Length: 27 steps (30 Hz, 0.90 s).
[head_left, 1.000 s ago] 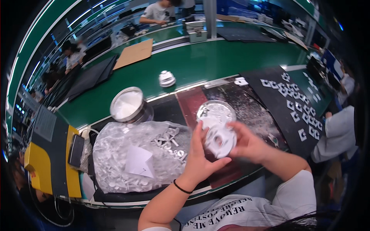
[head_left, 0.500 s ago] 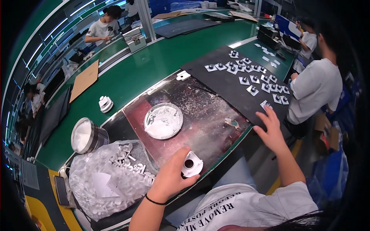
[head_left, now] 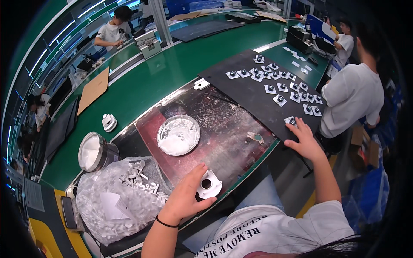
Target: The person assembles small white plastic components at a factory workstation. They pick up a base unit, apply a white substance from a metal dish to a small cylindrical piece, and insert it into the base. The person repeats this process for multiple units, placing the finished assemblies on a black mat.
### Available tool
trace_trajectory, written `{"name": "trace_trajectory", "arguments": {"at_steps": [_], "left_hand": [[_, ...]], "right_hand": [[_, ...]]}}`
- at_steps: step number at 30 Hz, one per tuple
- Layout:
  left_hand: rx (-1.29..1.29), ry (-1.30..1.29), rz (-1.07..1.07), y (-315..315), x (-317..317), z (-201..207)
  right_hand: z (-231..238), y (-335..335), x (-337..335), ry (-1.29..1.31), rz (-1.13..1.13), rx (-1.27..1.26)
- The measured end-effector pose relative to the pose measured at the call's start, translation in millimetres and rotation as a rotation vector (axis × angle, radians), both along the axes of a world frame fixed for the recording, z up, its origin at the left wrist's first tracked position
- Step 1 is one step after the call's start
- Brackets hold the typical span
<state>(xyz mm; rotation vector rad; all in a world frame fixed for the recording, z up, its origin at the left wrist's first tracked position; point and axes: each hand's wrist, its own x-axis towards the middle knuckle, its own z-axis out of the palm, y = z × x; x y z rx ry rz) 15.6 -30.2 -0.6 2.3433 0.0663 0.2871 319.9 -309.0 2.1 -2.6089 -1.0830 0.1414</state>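
White part (head_left: 215,185), lower centre of frame, in the left hand (head_left: 186,195). Its dark round hole faces up toward the camera; outline about as long as wide, so a long axis is hard to tell. Left grip closed on it — index finger along the upper side, thumb along the lower, forearm slanting up from the lower edge.

Right hand (head_left: 307,143), right of centre: back of hand up, fingers loosely spread, pointing upper left, thumb apart. Grip open. Fingertips at a small square piece (head_left: 289,120) on the black board (head_left: 247,96); contact cannot be told.

Further out: round dish (head_left: 179,135) with white contents, centre — clear bag (head_left: 97,202) of white parts, lower left, tub (head_left: 111,155) just above it.
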Motion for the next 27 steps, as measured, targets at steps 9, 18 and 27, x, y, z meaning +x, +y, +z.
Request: {"name": "trace_trajectory", "arguments": {"at_steps": [9, 18, 27], "left_hand": [[0.032, 0.0, 0.003, 0, 1, -2], [-0.12, 0.008, 0.087, -2, -2, 3], [-0.031, -0.029, 0.093, -2, -2, 4]], "right_hand": [[-24, 5, -35, -0.251, 0.009, 0.252], [-33, 10, -41, -0.451, 0.096, 0.388], [-32, 18, -49, -0.484, -0.029, 0.343]]}}
